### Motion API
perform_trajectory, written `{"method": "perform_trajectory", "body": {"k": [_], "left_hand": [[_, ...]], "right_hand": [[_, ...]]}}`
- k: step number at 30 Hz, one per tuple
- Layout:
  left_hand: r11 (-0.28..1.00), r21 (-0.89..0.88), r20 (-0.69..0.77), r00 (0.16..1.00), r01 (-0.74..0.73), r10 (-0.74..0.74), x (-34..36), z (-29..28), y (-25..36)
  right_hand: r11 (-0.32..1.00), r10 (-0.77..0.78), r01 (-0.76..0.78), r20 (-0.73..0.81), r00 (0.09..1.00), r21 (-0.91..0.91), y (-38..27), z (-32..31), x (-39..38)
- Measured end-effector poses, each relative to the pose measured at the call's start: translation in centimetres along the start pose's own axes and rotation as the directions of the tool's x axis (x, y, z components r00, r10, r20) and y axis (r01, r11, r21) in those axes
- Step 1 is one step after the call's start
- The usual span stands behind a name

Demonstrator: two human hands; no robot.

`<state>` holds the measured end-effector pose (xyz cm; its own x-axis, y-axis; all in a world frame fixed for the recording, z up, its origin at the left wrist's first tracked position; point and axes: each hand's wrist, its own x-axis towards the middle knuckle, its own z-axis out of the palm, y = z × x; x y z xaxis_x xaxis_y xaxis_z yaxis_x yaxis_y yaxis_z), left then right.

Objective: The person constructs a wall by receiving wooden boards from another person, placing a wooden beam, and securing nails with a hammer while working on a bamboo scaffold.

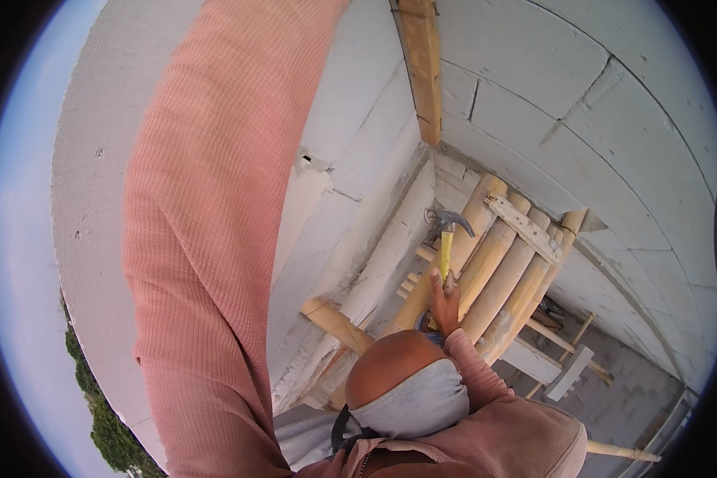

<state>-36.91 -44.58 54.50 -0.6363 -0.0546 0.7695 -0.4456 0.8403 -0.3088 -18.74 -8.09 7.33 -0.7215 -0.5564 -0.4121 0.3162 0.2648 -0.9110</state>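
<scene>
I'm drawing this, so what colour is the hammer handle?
The hammer handle is yellow where it shows, seen best in the head view.

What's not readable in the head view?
In the head view:
Left hand: out of frame; the left sleeve runs off the top edge.
Right hand: its far-side grip on the hammer is hidden by the hand itself.
Round poles: some lower ends are hidden by the right sleeve and body.
Timber beam: upper end cut off by the top edge.
</scene>
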Motion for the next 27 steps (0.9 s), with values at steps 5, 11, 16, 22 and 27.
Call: {"method": "perform_trajectory", "body": {"k": [5, 11, 16, 22, 27], "left_hand": [[0.953, -0.289, -0.03, 0.994, 0.088, -0.1, -2.5, -0.7, -0.4], [0.819, -0.561, -0.344, 0.867, 0.119, -0.361, -17.0, -14.2, 9.3], [0.868, -0.473, -0.226, 0.931, 0.151, -0.286, -29.4, -26.1, 3.7], [0.708, -0.419, -0.008, 0.778, 0.568, -0.629, -31.0, -40.1, -2.7], [0.505, -0.003, 0.402, 0.463, 0.863, -0.79, -28.3, -43.0, -5.8]], "right_hand": [[0.995, 0.093, -0.092, 0.019, 0.995, -0.042, 1.8, 0.4, 0.0], [0.997, -0.04, 0.031, -0.123, 0.992, -0.071, 2.2, 1.2, 3.7], [0.891, -0.413, 0.396, -0.032, 0.91, -0.22, -6.0, -2.5, 1.3], [0.769, -0.579, 0.589, 0.121, 0.807, -0.249, -35.1, -1.0, -9.1], [0.685, -0.561, 0.558, 0.15, 0.814, -0.469, -48.8, -0.3, -14.7]]}}
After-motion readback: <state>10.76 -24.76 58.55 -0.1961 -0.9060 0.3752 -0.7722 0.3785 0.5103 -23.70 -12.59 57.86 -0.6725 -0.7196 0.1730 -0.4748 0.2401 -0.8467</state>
